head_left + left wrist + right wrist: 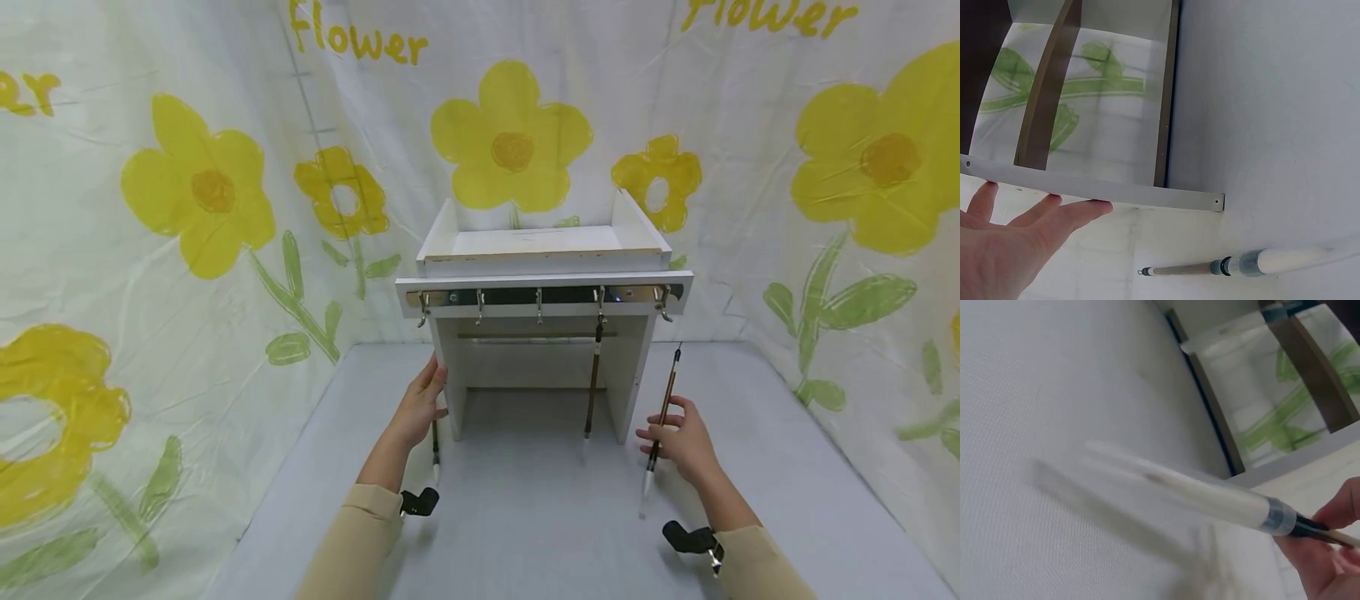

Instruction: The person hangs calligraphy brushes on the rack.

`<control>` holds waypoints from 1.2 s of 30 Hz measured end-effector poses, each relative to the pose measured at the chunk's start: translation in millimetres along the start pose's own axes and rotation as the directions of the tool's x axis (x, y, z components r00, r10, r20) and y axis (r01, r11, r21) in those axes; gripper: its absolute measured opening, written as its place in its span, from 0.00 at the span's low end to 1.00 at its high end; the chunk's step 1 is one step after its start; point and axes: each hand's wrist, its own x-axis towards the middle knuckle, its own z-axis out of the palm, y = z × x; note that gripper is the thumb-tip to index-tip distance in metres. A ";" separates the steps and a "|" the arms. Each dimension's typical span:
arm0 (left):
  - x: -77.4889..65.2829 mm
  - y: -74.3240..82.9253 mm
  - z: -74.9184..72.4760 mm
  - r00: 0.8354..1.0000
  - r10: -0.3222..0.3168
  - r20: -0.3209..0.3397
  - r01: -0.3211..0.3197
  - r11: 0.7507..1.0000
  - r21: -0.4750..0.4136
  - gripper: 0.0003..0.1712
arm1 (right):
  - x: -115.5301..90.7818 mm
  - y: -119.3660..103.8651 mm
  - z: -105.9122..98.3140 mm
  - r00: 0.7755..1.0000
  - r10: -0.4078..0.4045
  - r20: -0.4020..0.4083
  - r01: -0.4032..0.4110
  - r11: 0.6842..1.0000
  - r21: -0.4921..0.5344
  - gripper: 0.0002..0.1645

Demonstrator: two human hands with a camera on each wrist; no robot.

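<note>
A white wooden shelf (pixel 551 267) stands on the table, with a metal hook rail (pixel 510 296) along its front. My left hand (pixel 422 402) touches the shelf's left side panel with extended fingers; the left wrist view shows its fingertips along the panel's edge (pixel 1085 187). Beside that panel is a brush (pixel 1241 264) with pale bristles, partly hidden by the left hand in the head view. Right of the shelf, my right hand (pixel 681 440) pinches another brush (pixel 663 408), tip downward, its clear cap (pixel 1210 497) showing. One more brush (pixel 595 375) hangs from a hook on the rail.
Several hooks (pixel 539 305) on the rail carry nothing. The grey-white tabletop (pixel 517 517) spreads around the shelf. A curtain printed with yellow flowers (pixel 512 150) rises behind and at both sides. Black wrist mounts (pixel 686 537) stick out near the sleeves.
</note>
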 end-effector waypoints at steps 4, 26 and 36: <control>0.4 -0.1 0.3 1.000 0.007 0.001 -0.007 1.000 -0.006 0.40 | -2.6 -3.8 -1.7 0.999 -0.051 -0.007 0.050 0.999 -0.016 0.44; -0.4 -0.4 1.2 1.000 0.007 -0.003 -0.007 1.000 -0.012 0.41 | -25.0 -34.3 -3.7 0.960 -0.278 0.017 0.276 0.959 0.065 0.40; -0.2 -0.2 0.9 1.000 0.000 -0.013 0.001 1.000 0.015 0.41 | -37.8 -50.7 3.0 0.892 -0.451 0.023 0.450 0.892 0.053 0.37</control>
